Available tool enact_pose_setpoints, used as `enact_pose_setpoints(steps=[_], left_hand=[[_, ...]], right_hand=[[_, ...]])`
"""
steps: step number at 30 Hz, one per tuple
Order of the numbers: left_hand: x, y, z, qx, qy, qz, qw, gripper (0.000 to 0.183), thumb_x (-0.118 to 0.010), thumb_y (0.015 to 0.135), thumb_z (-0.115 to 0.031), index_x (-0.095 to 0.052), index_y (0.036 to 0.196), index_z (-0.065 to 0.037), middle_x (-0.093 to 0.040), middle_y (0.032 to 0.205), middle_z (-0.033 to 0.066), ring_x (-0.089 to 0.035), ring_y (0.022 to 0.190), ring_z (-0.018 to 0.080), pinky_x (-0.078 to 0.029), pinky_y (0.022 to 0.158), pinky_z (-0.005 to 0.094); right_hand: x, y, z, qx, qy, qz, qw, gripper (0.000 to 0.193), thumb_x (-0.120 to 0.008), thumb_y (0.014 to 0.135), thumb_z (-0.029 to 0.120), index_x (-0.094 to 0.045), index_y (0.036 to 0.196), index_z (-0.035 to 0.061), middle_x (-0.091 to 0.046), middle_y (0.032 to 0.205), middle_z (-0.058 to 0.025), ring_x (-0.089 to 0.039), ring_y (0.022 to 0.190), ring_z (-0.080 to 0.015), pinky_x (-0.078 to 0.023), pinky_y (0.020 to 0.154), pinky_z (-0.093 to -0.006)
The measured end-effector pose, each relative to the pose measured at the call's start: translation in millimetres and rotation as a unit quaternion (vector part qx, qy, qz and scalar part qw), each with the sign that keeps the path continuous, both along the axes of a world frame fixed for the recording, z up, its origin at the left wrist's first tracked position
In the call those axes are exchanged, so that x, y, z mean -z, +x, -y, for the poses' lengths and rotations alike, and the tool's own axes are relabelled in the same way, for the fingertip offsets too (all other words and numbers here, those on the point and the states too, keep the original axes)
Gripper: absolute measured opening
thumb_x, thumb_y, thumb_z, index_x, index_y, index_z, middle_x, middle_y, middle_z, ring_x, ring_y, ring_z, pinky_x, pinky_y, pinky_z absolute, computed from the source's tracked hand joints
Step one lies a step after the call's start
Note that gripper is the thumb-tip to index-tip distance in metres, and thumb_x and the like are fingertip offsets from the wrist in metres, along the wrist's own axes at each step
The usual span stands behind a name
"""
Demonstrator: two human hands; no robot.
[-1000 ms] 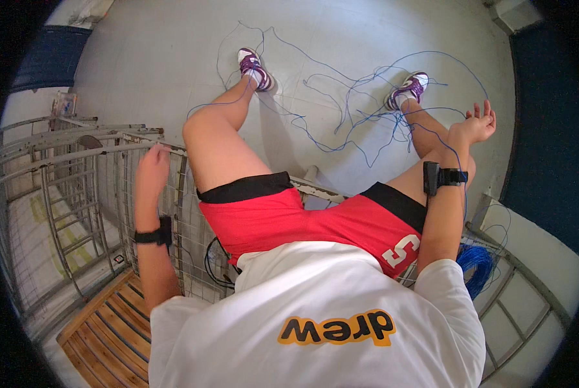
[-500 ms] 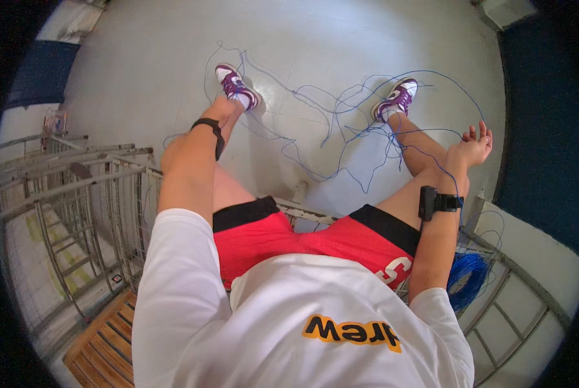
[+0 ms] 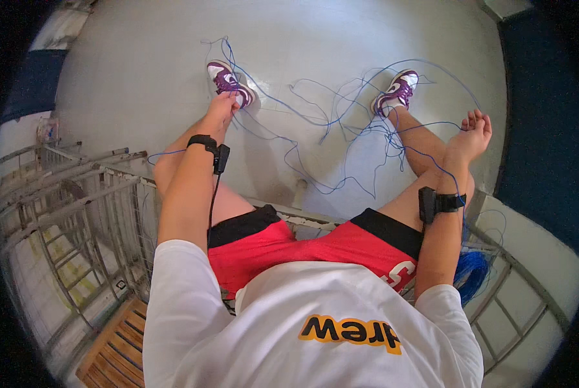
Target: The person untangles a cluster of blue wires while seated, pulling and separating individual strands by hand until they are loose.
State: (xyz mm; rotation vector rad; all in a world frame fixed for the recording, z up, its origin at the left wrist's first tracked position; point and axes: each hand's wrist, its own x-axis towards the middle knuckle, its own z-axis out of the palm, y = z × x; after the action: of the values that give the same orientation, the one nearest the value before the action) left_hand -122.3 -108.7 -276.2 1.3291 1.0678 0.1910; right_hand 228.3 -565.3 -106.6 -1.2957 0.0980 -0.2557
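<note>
Thin blue wire [image 3: 289, 107] trails in tangled loops over the floor between my two shoes. Held low in front of the left shoe [image 3: 228, 81], my left hand [image 3: 221, 107] has its fingers pinched together around a strand of it. Part of that grip is hidden by the hand's own back. At the right, beyond my knee, my right hand [image 3: 472, 134] is raised with fingers curled on the wire. From there one length arcs back to the right shoe [image 3: 396, 92], and another runs down along the forearm. A coil of blue wire [image 3: 472, 271] lies beside my right elbow, partly covered.
A metal-barred frame [image 3: 76, 213] stands at the left above a slatted wooden seat [image 3: 118, 346]. More metal bars [image 3: 522, 275] extend at the lower right. A dark blue panel [image 3: 542, 129] covers the right wall. Wire lies loose around both feet.
My left hand has shifted slightly and its forearm has turned, showing the black device on that wrist. The wire loops near the left shoe have moved. My right hand stays nearly in place.
</note>
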Motion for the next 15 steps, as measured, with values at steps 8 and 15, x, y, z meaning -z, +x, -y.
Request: enact_pose_setpoints(steps=[8,15], left_hand=[[-167.9,-10.1,50.8,-0.036,-0.015,0.049,0.998,0.018,-0.053,0.093,-0.007,-0.058,0.109,-0.002,-0.065,0.089,0.0060,-0.062,0.070,0.0116,-0.048,0.056,0.0210],[-218.4,-22.7,109.9,-0.036,0.011,0.074,0.997,0.020,-0.054,0.095,-0.016,-0.059,0.108,-0.003,-0.065,0.093,0.0026,-0.055,0.063,0.0072,-0.040,0.055,0.0180]], right_hand=[[23.7,-36.3,-55.9,0.026,-0.446,0.194,0.873,0.032,-0.056,0.094,0.013,-0.051,0.124,0.0016,-0.062,0.107,-0.0108,-0.059,0.092,-0.0174,-0.045,0.083,-0.0289],[-16.4,-159.4,-112.1,-0.610,-0.159,0.011,0.776,0.020,-0.060,0.092,0.016,-0.065,0.102,-0.0007,-0.066,0.094,-0.0038,-0.060,0.087,-0.0112,-0.048,0.078,-0.0260]])
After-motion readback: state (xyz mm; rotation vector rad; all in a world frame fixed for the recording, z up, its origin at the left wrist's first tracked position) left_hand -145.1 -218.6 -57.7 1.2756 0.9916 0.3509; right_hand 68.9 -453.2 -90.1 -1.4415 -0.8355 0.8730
